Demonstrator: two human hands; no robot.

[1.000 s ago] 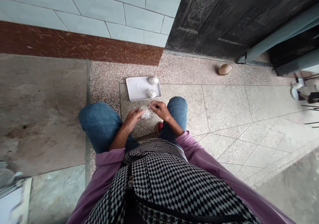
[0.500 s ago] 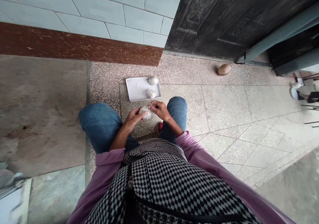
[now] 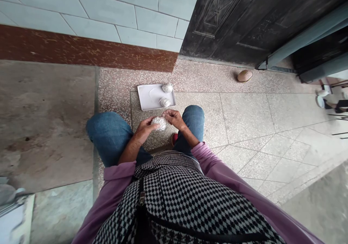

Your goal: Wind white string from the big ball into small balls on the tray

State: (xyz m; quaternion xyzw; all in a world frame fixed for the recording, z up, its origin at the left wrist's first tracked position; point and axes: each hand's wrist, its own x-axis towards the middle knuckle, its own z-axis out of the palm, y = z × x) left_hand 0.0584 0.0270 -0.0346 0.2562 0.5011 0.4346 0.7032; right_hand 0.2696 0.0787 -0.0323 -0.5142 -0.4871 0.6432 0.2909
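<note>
My left hand [image 3: 145, 130] and my right hand [image 3: 174, 119] meet above the floor between my knees. They press a crumpled silver foil ball [image 3: 159, 123] from both sides, and their fingers hide part of it. Just beyond my hands lies a white rectangular tray [image 3: 144, 96]. Two smooth foil balls rest on it, one at its far right corner [image 3: 167, 88] and one at its near right [image 3: 165, 101].
My denim-covered knees [image 3: 108, 137] flank my hands, and a red item [image 3: 173, 139] shows between them. A tan oval object [image 3: 244, 76] lies on the speckled terrazzo floor [image 3: 231, 110] by a dark wooden door [image 3: 231, 19]. Pale wall tiles [image 3: 92, 16] rise at the back.
The foil in my hands looks rounder and more compact than a second ago. The tray and the two balls on it have stayed in place.
</note>
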